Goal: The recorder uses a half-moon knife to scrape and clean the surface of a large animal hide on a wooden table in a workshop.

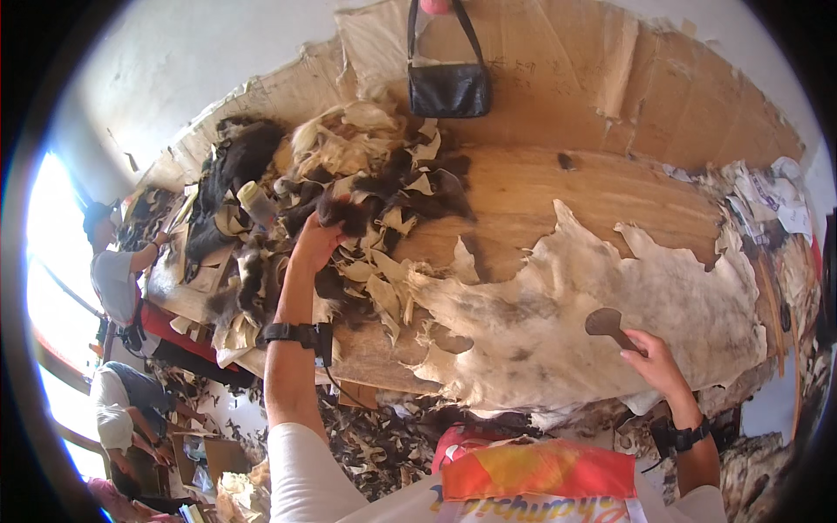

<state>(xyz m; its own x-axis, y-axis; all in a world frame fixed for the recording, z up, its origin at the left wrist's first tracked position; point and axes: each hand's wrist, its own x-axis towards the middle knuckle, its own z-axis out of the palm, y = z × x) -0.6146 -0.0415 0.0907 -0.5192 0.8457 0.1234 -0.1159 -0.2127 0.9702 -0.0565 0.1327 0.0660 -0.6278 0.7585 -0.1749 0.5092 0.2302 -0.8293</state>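
The two hands are well apart from each other. By the left hand, a dark fur piece is gripped between the fingers and the thumb, above a heap of scraps. By the right hand, the handle of a tool is clasped (its dark head is broad and shaped like a fan). This head is pointed to the left and away from the body. A pale hide is spread on the wooden table, to the right of the left hand and below the right hand; its border is quite ragged. Whether the hide is touched by the tool, it cannot be told surely from this angle.

To the left of the left hand, a pale container is seen among the furs, and beside it a black pelt is laid. Beyond the left hand, light fur is heaped. A black bag is hung beyond both hands, before the cardboard. Far to the left of the left hand, one person is seen standing, and nearer, another person is bent forward.
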